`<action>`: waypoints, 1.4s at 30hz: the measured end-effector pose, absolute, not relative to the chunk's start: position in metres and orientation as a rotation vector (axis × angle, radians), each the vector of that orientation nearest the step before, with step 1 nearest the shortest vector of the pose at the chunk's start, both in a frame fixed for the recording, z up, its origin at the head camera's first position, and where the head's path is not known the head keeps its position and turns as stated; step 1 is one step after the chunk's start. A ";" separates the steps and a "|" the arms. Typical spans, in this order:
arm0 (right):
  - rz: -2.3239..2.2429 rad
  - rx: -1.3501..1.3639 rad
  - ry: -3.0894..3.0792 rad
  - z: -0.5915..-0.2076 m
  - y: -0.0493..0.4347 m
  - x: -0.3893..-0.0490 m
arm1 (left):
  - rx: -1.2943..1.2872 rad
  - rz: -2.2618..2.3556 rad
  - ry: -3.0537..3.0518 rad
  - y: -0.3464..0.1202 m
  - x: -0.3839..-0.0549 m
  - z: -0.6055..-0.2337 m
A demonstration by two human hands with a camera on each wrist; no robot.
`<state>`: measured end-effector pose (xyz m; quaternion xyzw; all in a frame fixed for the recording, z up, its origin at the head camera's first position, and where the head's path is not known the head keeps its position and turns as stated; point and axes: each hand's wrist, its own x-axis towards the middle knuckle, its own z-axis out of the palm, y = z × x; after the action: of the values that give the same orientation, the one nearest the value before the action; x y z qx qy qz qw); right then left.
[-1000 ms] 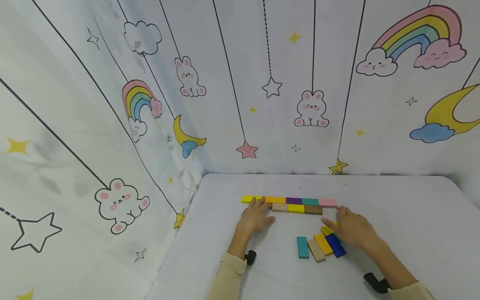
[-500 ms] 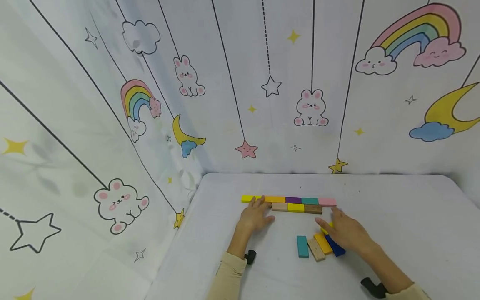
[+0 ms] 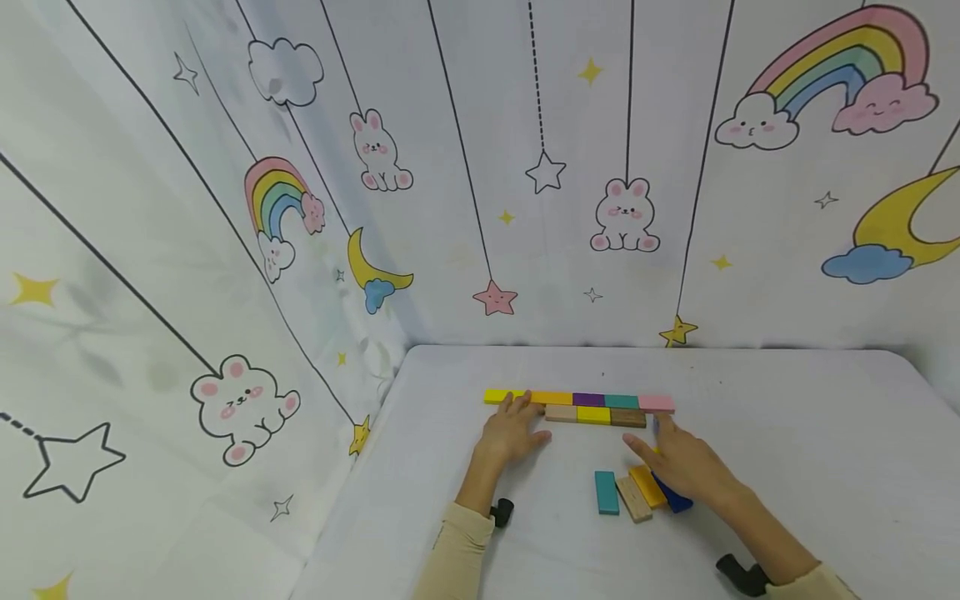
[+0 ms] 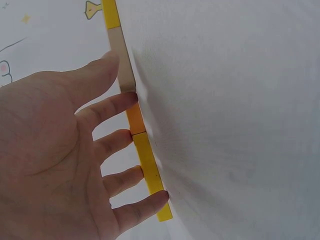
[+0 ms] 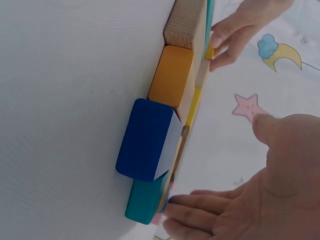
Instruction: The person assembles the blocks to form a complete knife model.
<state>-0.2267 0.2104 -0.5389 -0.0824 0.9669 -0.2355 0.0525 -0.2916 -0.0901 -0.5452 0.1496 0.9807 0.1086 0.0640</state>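
Observation:
In the head view my left hand rests at the left end of two rows of wooden blocks. Its straight fingers touch the yellow block and the orange block in the left wrist view, its thumb beside a beige block. My right hand is by the right end of the front row, fingers extended and thumb apart. At its fingertips a narrow bluish block shows, mostly hidden, close to the brown block. The pink block ends the back row.
Below the rows lie loose blocks: a teal one, a natural wood one, an orange one and a dark blue one partly under my right hand. A white cloth covers the table; a patterned curtain stands behind.
My right hand has moved left along the front row towards the brown block, the bluish block moving with its fingertips. My left hand has stayed in place.

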 end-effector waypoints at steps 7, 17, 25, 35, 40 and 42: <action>-0.739 -0.256 2.922 -0.540 0.206 -0.231 | 0.445 0.315 2.963 -0.090 -0.292 -0.547; -0.775 -0.259 2.940 -0.545 0.200 -0.233 | 0.445 0.309 2.961 -0.089 -0.292 -0.546; -0.806 -0.279 2.945 -0.547 0.195 -0.234 | 0.429 0.303 2.956 -0.089 -0.292 -0.547; -0.858 -0.290 2.926 -0.551 0.187 -0.235 | 0.431 0.282 2.950 -0.090 -0.294 -0.548; -0.906 -0.257 2.911 -0.551 0.188 -0.237 | 0.412 0.234 2.940 -0.090 -0.298 -0.552; -0.943 -0.246 2.897 -0.551 0.189 -0.237 | 0.410 0.226 2.939 -0.090 -0.299 -0.553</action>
<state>-0.2374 0.1891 -0.5511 -0.0804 0.9470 -0.3082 0.0424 -0.2987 -0.0898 -0.5530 0.1374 0.9842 0.0757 0.0826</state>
